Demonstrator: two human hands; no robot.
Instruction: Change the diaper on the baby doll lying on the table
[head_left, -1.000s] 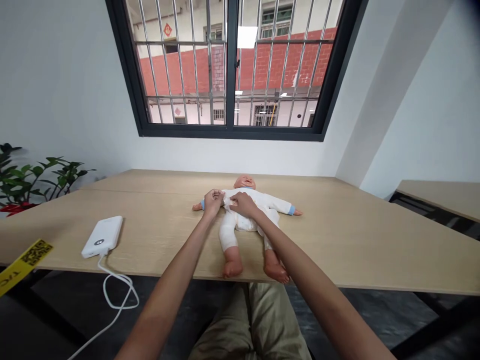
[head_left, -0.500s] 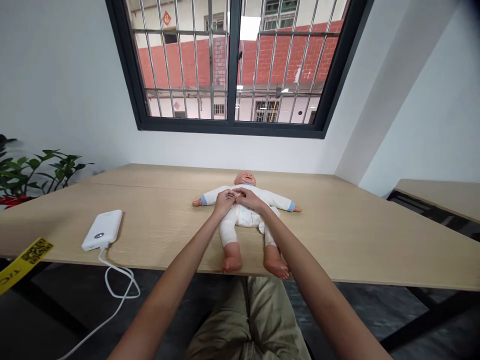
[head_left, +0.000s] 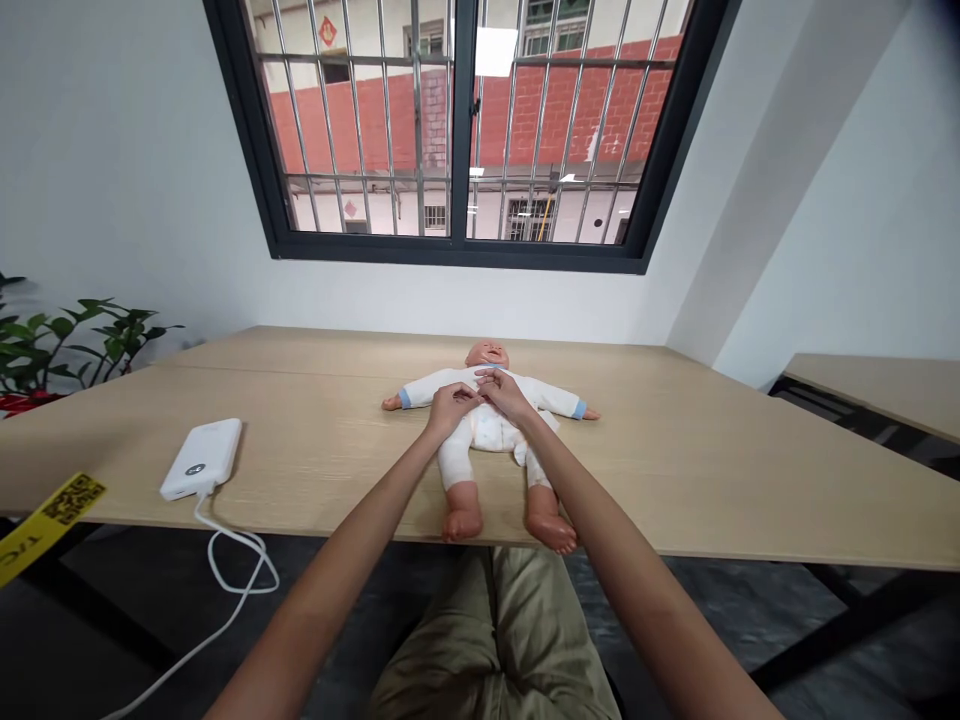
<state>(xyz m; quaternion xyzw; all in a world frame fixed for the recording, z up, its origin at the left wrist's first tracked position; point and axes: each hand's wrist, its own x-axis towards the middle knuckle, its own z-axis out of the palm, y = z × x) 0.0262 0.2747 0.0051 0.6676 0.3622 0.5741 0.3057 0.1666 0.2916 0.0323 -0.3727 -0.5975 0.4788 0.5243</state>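
A baby doll lies on its back on the table, head toward the window and feet at the front edge. It wears a white top with blue cuffs and a white diaper; white cloth covers its legs. My left hand is closed at the doll's belly, fingertips pinching the top's front. Beside it, my right hand reaches over the chest, its bent fingers gripping the same top higher up. The fingers hide the exact fold of cloth between them.
A white power bank lies on the table at the left, its white cable hanging over the front edge. A potted plant stands at the far left. Behind the table is a barred window.
My right hand has moved slightly up the doll's chest toward its neck. My left hand has shifted a little lower, and the fingertips of the two hands have drawn slightly apart.
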